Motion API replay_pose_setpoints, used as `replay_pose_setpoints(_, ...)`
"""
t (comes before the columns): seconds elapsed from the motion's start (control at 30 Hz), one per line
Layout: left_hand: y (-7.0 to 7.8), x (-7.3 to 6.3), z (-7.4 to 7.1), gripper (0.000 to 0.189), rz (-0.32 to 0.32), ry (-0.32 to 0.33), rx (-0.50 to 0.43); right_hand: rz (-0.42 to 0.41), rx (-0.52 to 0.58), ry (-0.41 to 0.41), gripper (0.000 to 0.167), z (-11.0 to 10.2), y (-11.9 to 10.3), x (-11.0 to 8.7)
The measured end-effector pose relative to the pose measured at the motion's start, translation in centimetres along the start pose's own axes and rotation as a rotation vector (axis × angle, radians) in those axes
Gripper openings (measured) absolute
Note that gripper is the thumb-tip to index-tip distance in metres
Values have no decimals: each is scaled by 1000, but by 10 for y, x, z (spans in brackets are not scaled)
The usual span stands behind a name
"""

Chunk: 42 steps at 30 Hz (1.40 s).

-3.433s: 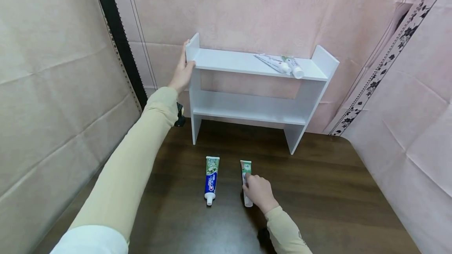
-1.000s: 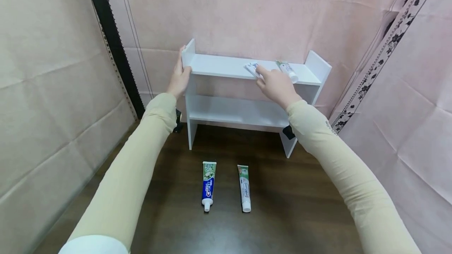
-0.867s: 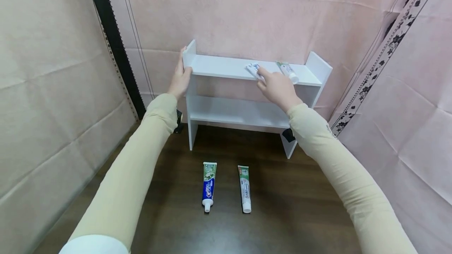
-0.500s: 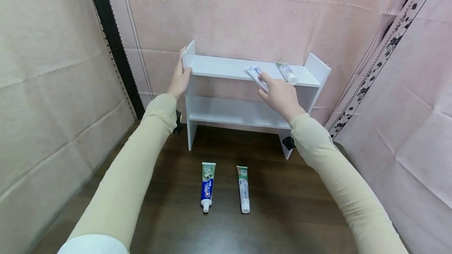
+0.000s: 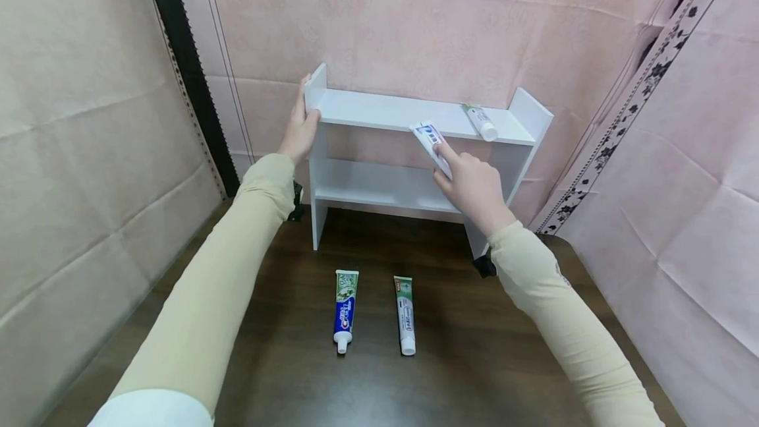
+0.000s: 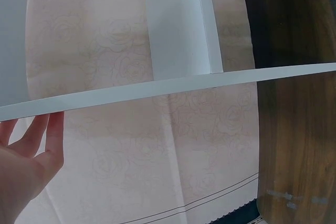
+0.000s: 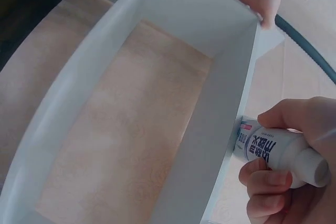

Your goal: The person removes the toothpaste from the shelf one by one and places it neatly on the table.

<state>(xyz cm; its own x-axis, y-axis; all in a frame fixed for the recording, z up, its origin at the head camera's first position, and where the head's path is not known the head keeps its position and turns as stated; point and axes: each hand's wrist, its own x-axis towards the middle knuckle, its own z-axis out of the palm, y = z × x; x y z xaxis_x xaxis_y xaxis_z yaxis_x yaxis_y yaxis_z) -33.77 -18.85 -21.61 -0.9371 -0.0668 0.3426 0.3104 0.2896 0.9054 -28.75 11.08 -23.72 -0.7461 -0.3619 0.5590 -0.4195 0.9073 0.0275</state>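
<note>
The right hand [image 5: 474,190] pinched a white tube [image 5: 427,137] between its thumb and curled fingers. In the last half second it had drawn the tube from over the upper board [image 5: 367,105] to a place just forward of it, so the lift off the shelf looked, I judged, nearly complete. The flat end hung near the board's front edge; whether they touched, I could not tell. The tube widened from that thin end to a rounded body and a smooth plastic cap [image 7: 310,169]. The left hand [image 5: 300,129], unmoved, gripped the side panel [image 5: 317,87], thumb at its front edge, apparently to steady the white shelf [image 5: 379,183], whose boards were flat, straight-edged and smooth. A capped tube [image 5: 480,122] now lay alone on the upper board, towards the right. Nearer the person, a blue-and-green tube [image 5: 345,308] and a slimmer green-and-white tube [image 5: 406,315] lay side by side, apart, on the dark, wood-grained, faintly glossy table [image 5: 267,348]. Behind hung creased pink cloth [image 5: 415,31], softly patterned.
</note>
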Motion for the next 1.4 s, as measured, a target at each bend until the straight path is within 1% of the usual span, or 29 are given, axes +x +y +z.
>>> replay_pose_setpoints(0.1, 1, -1, 0, 68, -1, 1, 0, -24, 3, 33, 40, 6, -3, -13)
replay_pose_setpoints(0.17, 1, -1, 0, 68, 0, 5, -1, -37, 28, 19, 40, 12, -6, -23)
replay_pose_setpoints(0.23, 1, 0, 0, 68, 5, 11, -3, -42, 51, -19, 42, 20, -9, -32)
replay_pose_setpoints(0.33, -1, 1, 0, 67, 11, 11, -4, -36, 82, -95, 44, 36, -12, -46)
replay_pose_setpoints(0.47, -3, 2, 0, 68, 5, 8, -5, -19, 91, -167, 43, 52, -12, -63)
replay_pose_setpoints(0.6, -5, 3, -1, 68, -3, 16, -8, -4, 88, -220, 41, 62, -8, -76)
replay_pose_setpoints(0.8, -2, 1, 1, 67, -1, 21, 11, 22, 120, -294, 37, 74, 1, -93)
replay_pose_setpoints(1.0, -2, 1, 3, 66, -8, 14, 12, 75, 148, -396, 37, 88, 10, -109)
replay_pose_setpoints(1.1, -4, 3, 3, 67, -3, 13, 13, 110, 157, -443, 37, 96, 16, -116)
replay_pose_setpoints(1.23, -7, 7, 2, 68, 5, 16, 7, 146, 137, -501, 36, 108, 23, -127)
replay_pose_setpoints(1.4, -8, 8, 2, 67, 7, 13, 16, 183, 111, -576, 34, 124, 25, -147)
